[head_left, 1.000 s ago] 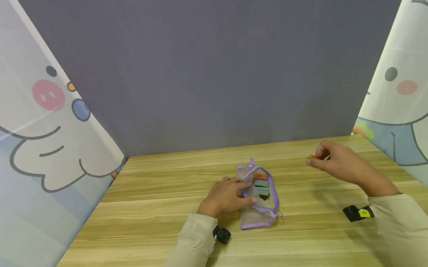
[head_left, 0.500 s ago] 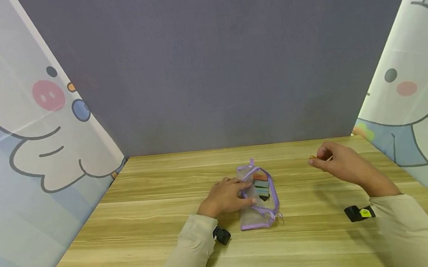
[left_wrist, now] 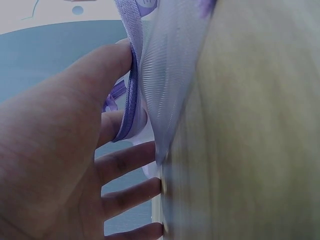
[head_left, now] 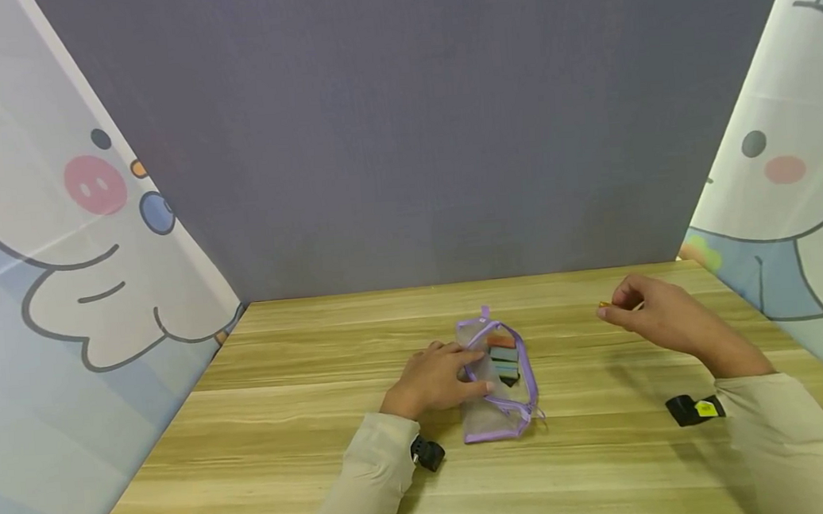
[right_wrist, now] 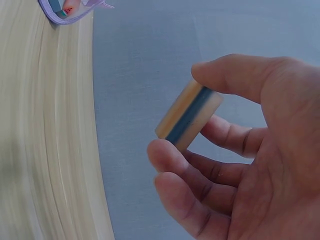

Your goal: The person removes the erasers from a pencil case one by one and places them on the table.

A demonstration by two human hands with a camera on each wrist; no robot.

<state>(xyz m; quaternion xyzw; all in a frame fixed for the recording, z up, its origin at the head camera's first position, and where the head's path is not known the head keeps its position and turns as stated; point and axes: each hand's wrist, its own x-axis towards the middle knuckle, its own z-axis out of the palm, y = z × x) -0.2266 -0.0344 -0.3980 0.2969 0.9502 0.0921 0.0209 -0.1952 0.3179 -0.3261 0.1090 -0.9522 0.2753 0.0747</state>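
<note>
A see-through zip pouch (head_left: pixel 486 424) with purple edging lies on the table in the head view, its mouth spread apart. My left hand (head_left: pixel 430 379) rests on its left side. In the left wrist view the thumb and index finger pinch the purple zipper edge (left_wrist: pixel 132 95), while the other fingertips reach the tabletop. Inside the pouch are several small coloured blocks (head_left: pixel 504 354). Off to the right, above the table, my right hand (head_left: pixel 650 316) holds a small striped block (right_wrist: pixel 189 117) between thumb and fingertips. Yellow, blue and pale bands run along it.
The wooden table (head_left: pixel 287 425) ends at a grey panel (head_left: pixel 403 130) behind. Cartoon-printed sheets (head_left: pixel 35 299) stand at both sides. Black wrist cameras (head_left: pixel 427 452) sit under each forearm. A zipper pull (head_left: pixel 539 414) hangs at the pouch's lower right.
My right hand has drifted slightly to the right with the striped block still in its fingers. The left hand and the pouch stay where they were.
</note>
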